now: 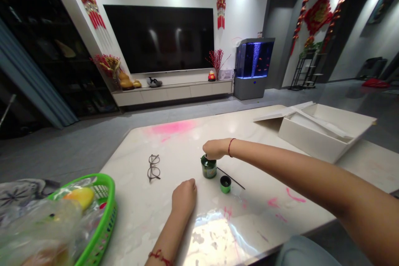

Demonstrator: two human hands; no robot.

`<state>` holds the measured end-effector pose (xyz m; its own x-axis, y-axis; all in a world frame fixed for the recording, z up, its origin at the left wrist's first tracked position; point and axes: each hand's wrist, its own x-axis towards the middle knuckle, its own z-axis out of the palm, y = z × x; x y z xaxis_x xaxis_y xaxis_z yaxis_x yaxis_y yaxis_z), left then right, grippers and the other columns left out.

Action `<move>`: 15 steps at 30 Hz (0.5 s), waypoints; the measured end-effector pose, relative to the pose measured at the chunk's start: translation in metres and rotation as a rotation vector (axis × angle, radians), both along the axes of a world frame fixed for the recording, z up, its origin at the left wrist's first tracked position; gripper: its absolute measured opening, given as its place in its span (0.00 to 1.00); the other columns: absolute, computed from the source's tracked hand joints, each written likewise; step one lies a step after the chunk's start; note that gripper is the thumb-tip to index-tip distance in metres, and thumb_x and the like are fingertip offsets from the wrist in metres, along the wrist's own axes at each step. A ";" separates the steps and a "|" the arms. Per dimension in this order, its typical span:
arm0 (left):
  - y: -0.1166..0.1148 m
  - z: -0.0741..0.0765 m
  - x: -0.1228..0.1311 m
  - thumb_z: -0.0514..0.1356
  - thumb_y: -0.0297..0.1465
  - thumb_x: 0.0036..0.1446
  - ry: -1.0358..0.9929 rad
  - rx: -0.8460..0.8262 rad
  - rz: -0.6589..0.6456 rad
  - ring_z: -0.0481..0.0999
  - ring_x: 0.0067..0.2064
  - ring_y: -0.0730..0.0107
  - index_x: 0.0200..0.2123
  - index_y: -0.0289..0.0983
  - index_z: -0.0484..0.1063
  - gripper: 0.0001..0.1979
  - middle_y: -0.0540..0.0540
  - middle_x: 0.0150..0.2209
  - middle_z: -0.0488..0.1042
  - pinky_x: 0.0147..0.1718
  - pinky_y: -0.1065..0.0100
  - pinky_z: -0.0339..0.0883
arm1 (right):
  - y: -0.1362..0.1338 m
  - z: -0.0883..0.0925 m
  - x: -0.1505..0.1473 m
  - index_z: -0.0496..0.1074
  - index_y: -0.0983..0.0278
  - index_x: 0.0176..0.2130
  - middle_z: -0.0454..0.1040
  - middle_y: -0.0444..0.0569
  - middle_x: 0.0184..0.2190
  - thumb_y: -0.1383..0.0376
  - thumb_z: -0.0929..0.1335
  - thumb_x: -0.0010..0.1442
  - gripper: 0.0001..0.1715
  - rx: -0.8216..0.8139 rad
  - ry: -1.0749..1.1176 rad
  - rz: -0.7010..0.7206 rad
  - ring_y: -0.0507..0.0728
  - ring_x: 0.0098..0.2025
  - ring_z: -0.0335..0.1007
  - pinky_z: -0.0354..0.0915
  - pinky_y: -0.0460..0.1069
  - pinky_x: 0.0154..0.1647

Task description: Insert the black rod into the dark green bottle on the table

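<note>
My right hand (215,149) is closed at the mouth of a small green glass jar (209,168). Its fingertips and whatever they pinch are hidden behind the hand and the jar's rim. Just right of the jar, a green cap (225,184) lies with its dark hollow side up. A thin dark stick (233,179) rests on the tabletop behind the cap. My left hand (184,194), curled into a fist, lies on the table left of the jar, not touching it. Nothing shows in that fist.
Eyeglasses (153,170) lie left of the jar. A green plastic basket (107,216) with bagged items stands at the lower left. At the right is an open white box (314,141). Pink stains (173,127) mark the white table (137,149).
</note>
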<state>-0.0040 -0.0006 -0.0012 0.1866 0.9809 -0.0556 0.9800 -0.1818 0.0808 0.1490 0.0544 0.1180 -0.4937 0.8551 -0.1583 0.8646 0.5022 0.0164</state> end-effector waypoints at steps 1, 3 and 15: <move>0.000 0.000 0.000 0.46 0.29 0.55 -0.001 0.003 -0.001 0.74 0.38 0.62 0.29 0.37 0.69 0.12 0.42 0.35 0.75 0.31 0.67 0.57 | 0.001 0.003 0.002 0.75 0.74 0.29 0.77 0.62 0.30 0.73 0.67 0.46 0.08 -0.005 -0.029 0.032 0.59 0.35 0.73 0.63 0.47 0.31; -0.001 0.000 0.000 0.46 0.29 0.55 -0.003 0.007 -0.003 0.74 0.38 0.62 0.29 0.37 0.69 0.12 0.42 0.34 0.75 0.31 0.67 0.58 | 0.002 0.009 0.005 0.75 0.74 0.32 0.76 0.63 0.33 0.72 0.66 0.48 0.10 -0.011 -0.101 0.108 0.60 0.36 0.73 0.62 0.47 0.31; -0.001 0.001 0.000 0.46 0.29 0.55 -0.006 -0.021 -0.003 0.74 0.39 0.62 0.31 0.37 0.70 0.12 0.41 0.35 0.75 0.32 0.67 0.59 | -0.005 0.007 0.006 0.74 0.72 0.33 0.75 0.61 0.34 0.74 0.63 0.54 0.10 0.068 -0.245 0.315 0.58 0.37 0.72 0.61 0.48 0.34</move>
